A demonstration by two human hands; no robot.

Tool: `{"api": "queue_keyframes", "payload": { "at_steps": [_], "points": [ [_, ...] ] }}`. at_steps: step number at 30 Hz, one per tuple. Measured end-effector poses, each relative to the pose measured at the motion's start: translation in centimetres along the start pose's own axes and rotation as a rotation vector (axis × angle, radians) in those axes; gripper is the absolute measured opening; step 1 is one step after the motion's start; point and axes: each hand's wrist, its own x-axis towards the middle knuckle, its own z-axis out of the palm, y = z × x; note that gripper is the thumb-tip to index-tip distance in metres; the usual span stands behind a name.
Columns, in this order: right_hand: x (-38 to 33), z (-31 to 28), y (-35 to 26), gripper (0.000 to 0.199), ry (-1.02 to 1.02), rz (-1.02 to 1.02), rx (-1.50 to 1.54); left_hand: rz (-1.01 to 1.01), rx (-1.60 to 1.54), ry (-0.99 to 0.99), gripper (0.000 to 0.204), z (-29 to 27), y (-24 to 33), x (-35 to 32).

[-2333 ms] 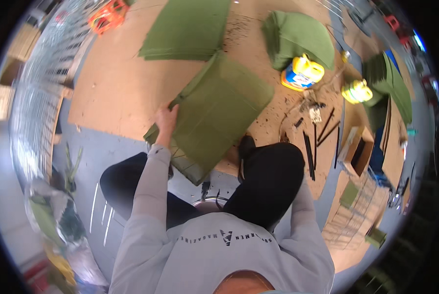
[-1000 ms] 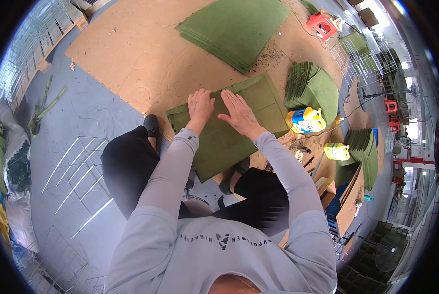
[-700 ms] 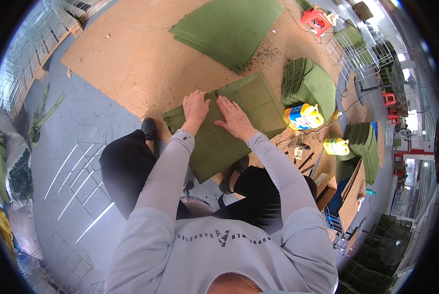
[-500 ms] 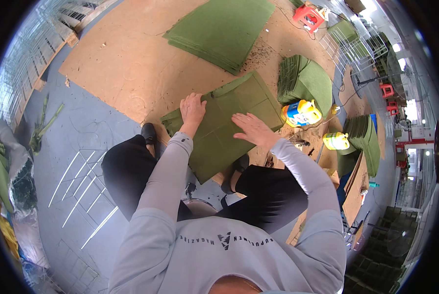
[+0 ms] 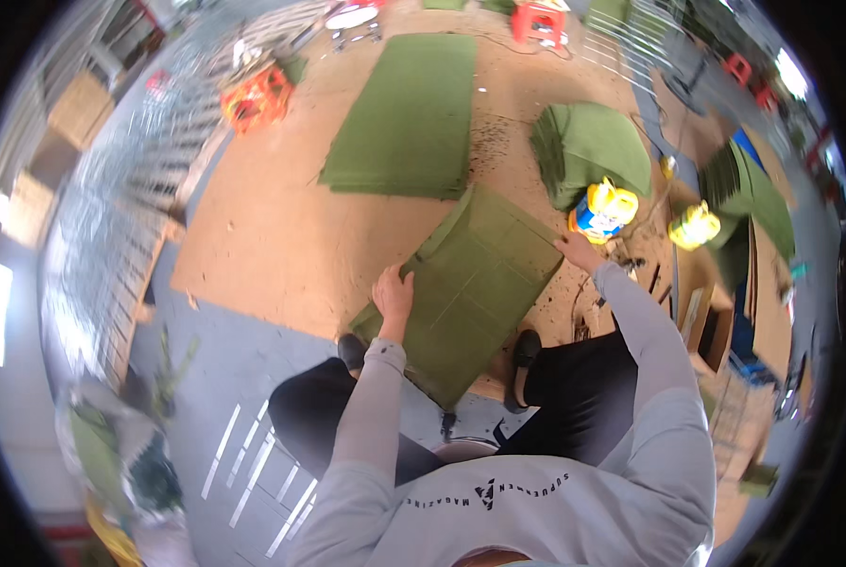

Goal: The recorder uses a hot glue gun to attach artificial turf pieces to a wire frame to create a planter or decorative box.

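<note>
A green felt sheet (image 5: 484, 279), marked with faint crossing lines, is tilted in front of my knees, its far left edge folded over. My left hand (image 5: 394, 295) is closed on that folded edge, with fingers curled round it. At the sheet's right corner my right hand (image 5: 580, 252) pinches the border; its thumb and fingertips show only in part. Just beyond the right hand stands a yellow jug (image 5: 603, 210) with a blue label. Past the far edge lies a flat stack of green felt sheets (image 5: 404, 113) on a brown board (image 5: 272, 236).
Bent green sheets (image 5: 588, 151) are piled beyond the jug. A second yellow container (image 5: 694, 226) stands farther right, by another green pile (image 5: 753, 189). White wire racks (image 5: 253, 472) lie on the grey floor at left. Red stools (image 5: 256, 98) stand far off.
My right hand has gone from lying flat on the sheet to gripping its right corner. The left hand still holds the folded edge. The view has swung left and upward.
</note>
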Motion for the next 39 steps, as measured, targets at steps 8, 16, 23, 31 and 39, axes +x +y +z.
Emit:
{"api": "queue_keyframes", "payload": {
  "at_steps": [8, 16, 23, 31, 39],
  "points": [
    [0.7, -1.1, -4.3, 0.031, -0.132, 0.105, 0.138, -0.308, -0.002, -0.253, 0.039, -1.6, -1.4, 2.4],
    [-0.3, -4.6, -11.6, 0.041, 0.259, -0.346, 0.033, -0.39, -0.568, -0.271, 0.025, -4.6, -6.2, 3.5],
    [-5.5, -12.6, -21.7, 0.018, 0.483, -0.794, -0.003, -0.246, -0.693, -0.23, 0.019, -5.3, -6.3, -0.9],
    [-7.7, -12.7, -17.2, 0.007, 0.322, -0.923, -0.341, 0.002, -0.095, -0.05, 0.054, -13.8, -1.1, 0.1],
    [-7.0, -11.4, -18.0, 0.014, 0.312, -0.991, -0.329, 1.019, 0.27, -0.323, 0.07, -18.7, 11.3, 0.6]
  ]
}}
